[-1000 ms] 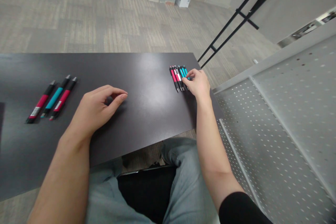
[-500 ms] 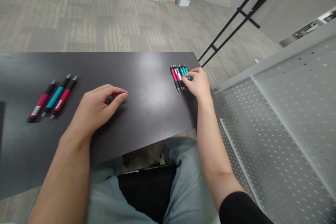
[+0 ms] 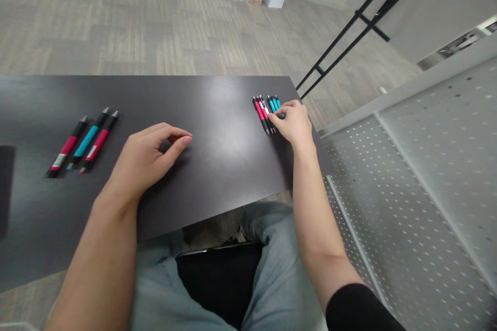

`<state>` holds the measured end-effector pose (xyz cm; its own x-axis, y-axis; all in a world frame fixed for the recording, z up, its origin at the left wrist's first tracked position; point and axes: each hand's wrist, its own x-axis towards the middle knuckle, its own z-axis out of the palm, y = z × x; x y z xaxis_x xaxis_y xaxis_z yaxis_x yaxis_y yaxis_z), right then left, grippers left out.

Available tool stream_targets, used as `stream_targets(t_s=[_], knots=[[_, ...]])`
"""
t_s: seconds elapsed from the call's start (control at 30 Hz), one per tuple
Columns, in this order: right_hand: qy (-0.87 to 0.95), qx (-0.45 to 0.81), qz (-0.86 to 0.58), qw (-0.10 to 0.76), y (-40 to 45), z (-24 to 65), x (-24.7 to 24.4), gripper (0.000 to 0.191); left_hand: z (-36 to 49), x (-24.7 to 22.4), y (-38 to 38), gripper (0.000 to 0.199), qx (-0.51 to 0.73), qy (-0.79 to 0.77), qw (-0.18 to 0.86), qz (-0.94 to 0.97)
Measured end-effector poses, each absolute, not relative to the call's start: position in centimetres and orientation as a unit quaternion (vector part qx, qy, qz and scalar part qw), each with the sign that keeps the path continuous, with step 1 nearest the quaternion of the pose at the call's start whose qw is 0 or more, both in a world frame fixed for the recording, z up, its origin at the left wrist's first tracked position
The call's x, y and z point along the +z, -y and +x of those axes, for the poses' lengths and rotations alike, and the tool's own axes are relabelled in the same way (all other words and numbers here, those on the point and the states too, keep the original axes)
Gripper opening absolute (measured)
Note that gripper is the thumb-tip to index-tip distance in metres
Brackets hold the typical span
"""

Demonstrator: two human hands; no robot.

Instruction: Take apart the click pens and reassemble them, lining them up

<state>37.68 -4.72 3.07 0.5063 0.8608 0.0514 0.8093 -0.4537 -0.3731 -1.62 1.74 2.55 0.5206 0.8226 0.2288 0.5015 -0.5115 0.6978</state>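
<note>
My right hand (image 3: 290,120) is at the table's right end, its thumb and fingers pinched at the lower part of a pink-and-black pen (image 3: 265,108) with a white label. Another pink pen (image 3: 259,108) lies to the left of this one. Turquoise pens (image 3: 272,104) lie just right of them, partly hidden by my fingers. My left hand (image 3: 157,152) rests curled on the table, thumb and index tips together, with nothing visible in it. Left of it lie two pink pens (image 3: 100,140) and a turquoise pen (image 3: 86,140), slanted side by side.
The dark table (image 3: 225,165) spans the view in front of my lap. A grey perforated panel (image 3: 388,186) stands along its right side. Black metal bars (image 3: 341,36) rise beyond the far right corner. A dark flat edge (image 3: 5,186) shows at far left.
The gap between the pink and turquoise pens under my right hand looks slightly wider. My left hand keeps its pose; the whole view has shifted a little.
</note>
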Motion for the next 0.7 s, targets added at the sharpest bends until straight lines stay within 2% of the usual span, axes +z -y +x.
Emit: stream_targets(t_s=[0.7], knots=[[0.486, 0.072, -0.849, 0.193, 4.80, 37.27, 3.15, 0.023, -1.77, 2.04, -1.83, 0.027, 0.280, -0.404, 0.283, 0.823]])
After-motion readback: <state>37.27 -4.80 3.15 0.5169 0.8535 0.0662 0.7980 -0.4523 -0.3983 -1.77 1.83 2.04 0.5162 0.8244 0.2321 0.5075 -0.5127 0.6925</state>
